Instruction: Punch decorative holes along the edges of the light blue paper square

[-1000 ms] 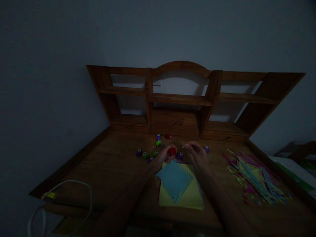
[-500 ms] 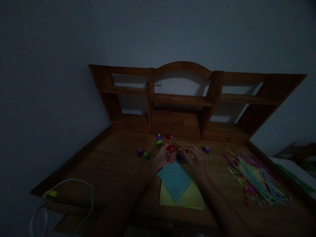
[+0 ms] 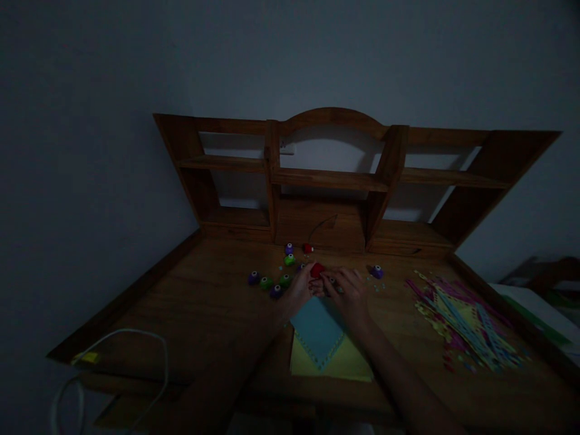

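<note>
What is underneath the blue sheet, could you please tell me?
Yellow paper sticks out from under the lower edges of the blue sheet; what its middle covers cannot be seen.

Dim room, pale wall [image 3: 290,60], wooden desk [image 3: 199,302], open shelf unit [image 3: 330,178]

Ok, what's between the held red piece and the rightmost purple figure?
In the head view, the right hand, with another figure partly hidden by it.

wooden desk [image 3: 203,302] with yellow paper [image 3: 335,365], colourful strips [image 3: 466,320]
</note>
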`<state>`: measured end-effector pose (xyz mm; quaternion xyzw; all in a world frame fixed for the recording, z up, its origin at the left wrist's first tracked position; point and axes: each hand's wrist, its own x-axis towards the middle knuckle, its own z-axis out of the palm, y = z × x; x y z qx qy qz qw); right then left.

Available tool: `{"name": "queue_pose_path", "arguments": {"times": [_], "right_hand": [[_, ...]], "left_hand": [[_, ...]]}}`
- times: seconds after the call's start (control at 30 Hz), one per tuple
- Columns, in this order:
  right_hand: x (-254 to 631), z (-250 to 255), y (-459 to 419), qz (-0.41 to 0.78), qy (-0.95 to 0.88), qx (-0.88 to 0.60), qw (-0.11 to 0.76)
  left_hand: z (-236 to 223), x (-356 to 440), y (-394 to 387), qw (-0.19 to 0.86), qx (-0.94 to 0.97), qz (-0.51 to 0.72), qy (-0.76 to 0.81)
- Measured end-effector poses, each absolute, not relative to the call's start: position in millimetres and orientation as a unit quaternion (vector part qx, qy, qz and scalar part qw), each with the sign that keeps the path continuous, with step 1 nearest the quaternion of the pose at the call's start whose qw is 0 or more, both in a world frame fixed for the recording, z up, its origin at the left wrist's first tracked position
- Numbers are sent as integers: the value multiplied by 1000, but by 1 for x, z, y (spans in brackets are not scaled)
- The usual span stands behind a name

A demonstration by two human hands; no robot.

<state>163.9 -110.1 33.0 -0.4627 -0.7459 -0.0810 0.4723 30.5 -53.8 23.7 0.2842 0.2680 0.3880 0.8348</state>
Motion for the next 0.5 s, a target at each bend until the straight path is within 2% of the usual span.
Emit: {"name": "queue_pose_path", "arguments": {"times": [0.27, 0.5], "right_hand": [[162, 35, -112, -89, -739, -478, 466], [162, 38, -110, -95, -750, -473, 452]], "left_hand": [[17, 39, -61, 802, 298, 465, 229], [22, 39, -63, 799, 299, 466, 234]]}}
